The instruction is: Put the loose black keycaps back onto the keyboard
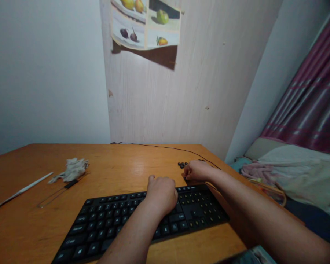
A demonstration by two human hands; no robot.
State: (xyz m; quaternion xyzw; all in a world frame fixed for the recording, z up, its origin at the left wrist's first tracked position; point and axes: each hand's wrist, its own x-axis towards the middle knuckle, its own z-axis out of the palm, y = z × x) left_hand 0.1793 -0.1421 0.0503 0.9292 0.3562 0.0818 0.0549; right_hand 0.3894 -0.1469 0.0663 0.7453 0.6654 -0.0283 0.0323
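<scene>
A black keyboard (pixel 110 220) lies at a slant on the wooden table, with keys in place on its left and middle. At its right end, in the number pad and navigation areas, several keycaps are off and yellowish key posts (pixel 205 207) show. My left hand (pixel 162 192) rests on the keyboard's upper middle, fingers curled under and mostly hidden. Beyond the keyboard's far right corner, my right hand (pixel 196 171) is low at the tabletop with its fingers pinched together. A small dark piece shows at those fingertips, too small to name. Loose black keycaps (pixel 182 164) lie just behind that hand.
A crumpled whitish cloth (pixel 73 169) and a wire tool with a black handle (pixel 70 184) lie at left, near a white stick-like tool (pixel 35 182). A thin black cable (pixel 159 147) runs along the back. Bedding (pixel 299 172) stands beyond the table's right edge.
</scene>
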